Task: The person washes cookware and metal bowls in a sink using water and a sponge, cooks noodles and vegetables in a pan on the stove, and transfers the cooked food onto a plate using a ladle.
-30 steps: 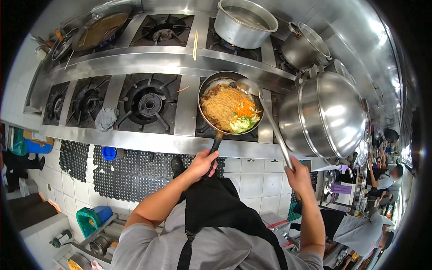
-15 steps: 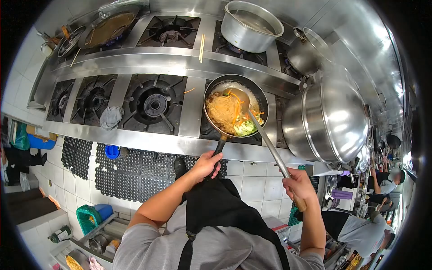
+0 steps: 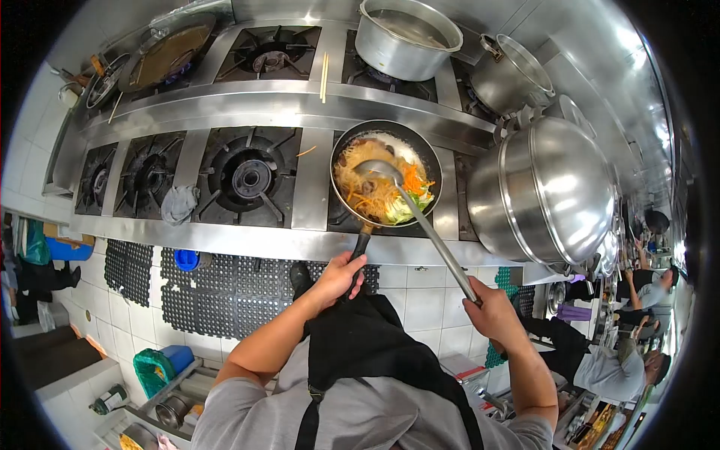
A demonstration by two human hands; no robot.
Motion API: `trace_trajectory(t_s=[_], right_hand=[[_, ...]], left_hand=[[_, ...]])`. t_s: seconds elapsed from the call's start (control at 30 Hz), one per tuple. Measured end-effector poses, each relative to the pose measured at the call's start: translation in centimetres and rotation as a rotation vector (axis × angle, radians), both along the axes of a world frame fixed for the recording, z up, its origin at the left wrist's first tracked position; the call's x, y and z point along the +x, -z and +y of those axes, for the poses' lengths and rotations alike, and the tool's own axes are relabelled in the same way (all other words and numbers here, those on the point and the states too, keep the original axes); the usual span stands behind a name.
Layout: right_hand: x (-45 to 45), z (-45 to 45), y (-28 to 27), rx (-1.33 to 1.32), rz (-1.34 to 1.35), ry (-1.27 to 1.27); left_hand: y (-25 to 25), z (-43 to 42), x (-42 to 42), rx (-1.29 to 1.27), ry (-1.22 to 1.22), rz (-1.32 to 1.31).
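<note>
My left hand (image 3: 339, 279) is closed around the handle of a frying pan (image 3: 437, 161), which sits on a front-row burner. In the pan lie thin noodles (image 3: 351, 180), orange carrot strips (image 3: 415, 180) and pale green cabbage (image 3: 400, 210), with whitish liquid toward the far side. My right hand (image 3: 493, 306) grips the long metal handle of a ladle (image 3: 377, 170). The ladle's bowl rests among the noodles, left of the carrot, and its handle crosses the pan's near right rim.
Right of the pan stands a large domed steel pot (image 3: 540, 195). Behind are a wide aluminium pot (image 3: 409, 41) and a steel pot (image 3: 514, 75). Chopsticks (image 3: 324, 78) lie on the steel ledge; a grey cloth (image 3: 180, 205) lies front left. Co-workers (image 3: 619, 367) are at far right.
The ladle's bowl has moved left and toward me across the pan, turning the noodles and carrot. My right hand has shifted its hold on the ladle. My left hand keeps the pan handle.
</note>
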State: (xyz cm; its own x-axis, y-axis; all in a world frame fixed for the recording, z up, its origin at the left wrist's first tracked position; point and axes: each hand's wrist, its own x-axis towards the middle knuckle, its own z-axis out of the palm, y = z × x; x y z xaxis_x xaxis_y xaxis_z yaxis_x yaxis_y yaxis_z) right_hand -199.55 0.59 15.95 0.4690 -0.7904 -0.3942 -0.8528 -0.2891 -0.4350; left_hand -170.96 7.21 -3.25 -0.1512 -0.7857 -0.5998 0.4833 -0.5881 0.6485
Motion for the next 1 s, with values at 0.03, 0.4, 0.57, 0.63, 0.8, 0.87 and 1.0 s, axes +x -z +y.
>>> trace_trajectory(t_s=[0.03, 0.4, 0.57, 0.63, 0.8, 0.87, 1.0], right_hand=[[0.0, -0.2, -0.1, 0.014, -0.004, 0.081], [-2.5, -7.4, 11.3, -0.171, -0.219, 0.145], [-0.8, -6.3, 6.0, 0.141, -0.251, 0.216], [-1.6, -5.1, 2.1, 0.023, -0.109, 0.124], [-3.5, -3.4, -1.8, -0.043, -0.002, 0.081], [-3.4, -3.6, 0.2, -0.174, -0.016, 0.149], [-3.2, -4.1, 5.0, -0.202, -0.140, 0.213]], left_hand=[[0.0, 0.0, 0.1, -0.002, -0.002, -0.004], [0.0, 0.0, 0.2, -0.034, 0.004, -0.011], [0.2, -0.1, 0.1, -0.019, 0.015, -0.011], [0.1, -0.1, 0.1, -0.011, 0.012, 0.002], [0.3, -0.1, 0.1, -0.024, -0.006, 0.007], [0.3, -0.1, 0.3, -0.024, 0.012, 0.016], [3.9, 0.0, 0.4, -0.363, -0.045, -0.858]])
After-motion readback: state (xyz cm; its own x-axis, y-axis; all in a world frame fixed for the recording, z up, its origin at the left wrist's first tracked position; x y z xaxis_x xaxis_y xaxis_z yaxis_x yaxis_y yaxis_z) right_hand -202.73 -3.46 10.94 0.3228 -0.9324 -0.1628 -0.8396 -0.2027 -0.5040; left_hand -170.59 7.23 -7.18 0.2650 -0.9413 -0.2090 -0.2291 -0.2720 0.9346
